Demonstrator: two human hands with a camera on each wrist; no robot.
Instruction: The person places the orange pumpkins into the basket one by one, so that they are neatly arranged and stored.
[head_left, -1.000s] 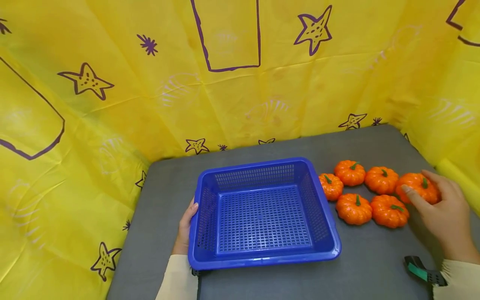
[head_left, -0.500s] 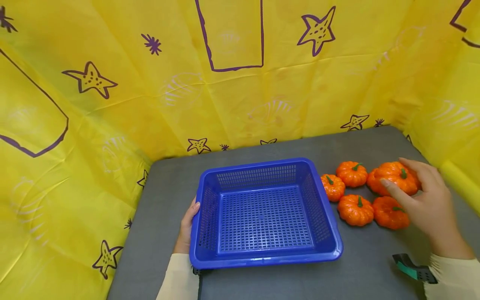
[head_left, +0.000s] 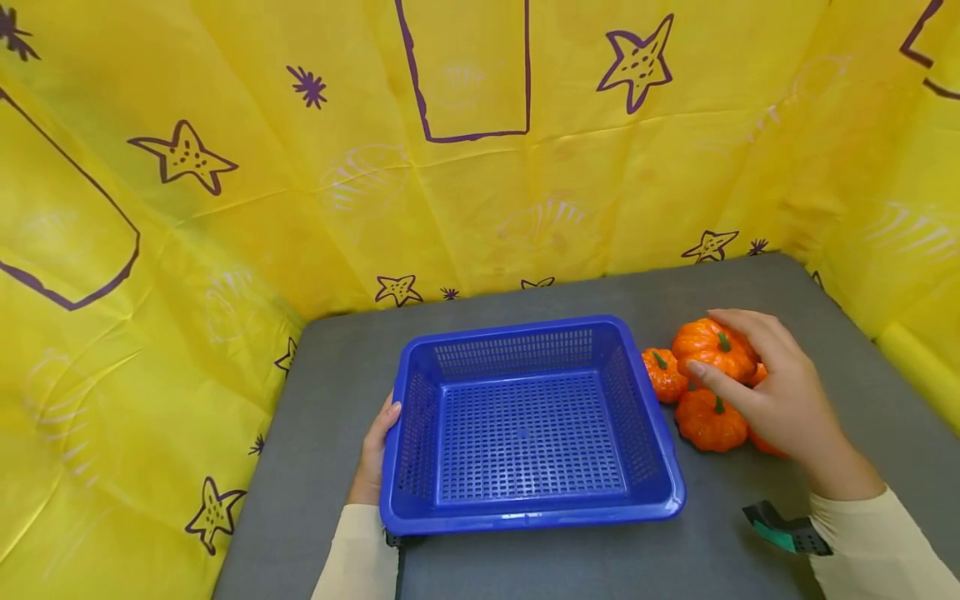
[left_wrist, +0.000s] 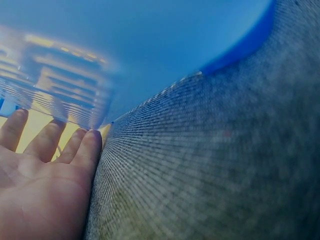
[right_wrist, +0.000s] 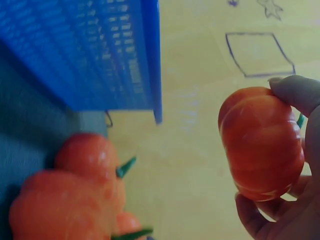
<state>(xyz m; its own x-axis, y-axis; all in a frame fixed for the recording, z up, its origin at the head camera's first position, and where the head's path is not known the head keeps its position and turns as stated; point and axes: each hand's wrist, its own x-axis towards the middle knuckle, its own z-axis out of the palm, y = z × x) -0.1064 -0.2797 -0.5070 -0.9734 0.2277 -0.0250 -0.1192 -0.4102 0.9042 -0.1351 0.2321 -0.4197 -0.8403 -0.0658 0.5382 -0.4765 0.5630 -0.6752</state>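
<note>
My right hand (head_left: 787, 408) is clamped on an orange pumpkin (head_left: 708, 352), my thumb on one side of it and my fingers on the other, with its green stem turned toward my palm. I hold it up off the desk (head_left: 337, 375), just to the right of the blue basket (head_left: 525, 522) and outside its rim. On the desk beneath and around it sit more pumpkins (head_left: 711, 421): one close against the basket's right side, one nearer me, and two partly hidden behind my hand. My left hand (head_left: 375, 446) grips the basket's left side, thumb at the rim and fingers against the slotted outer wall. The basket rests on the desk, its slotted floor facing up. Pale sleeves (head_left: 877, 533) cover both my forearms, and a black-and-green piece (head_left: 783, 532) juts from my right cuff. Yellow cloth (head_left: 465, 208) printed with purple starfish hangs behind the desk and along its sides.
</note>
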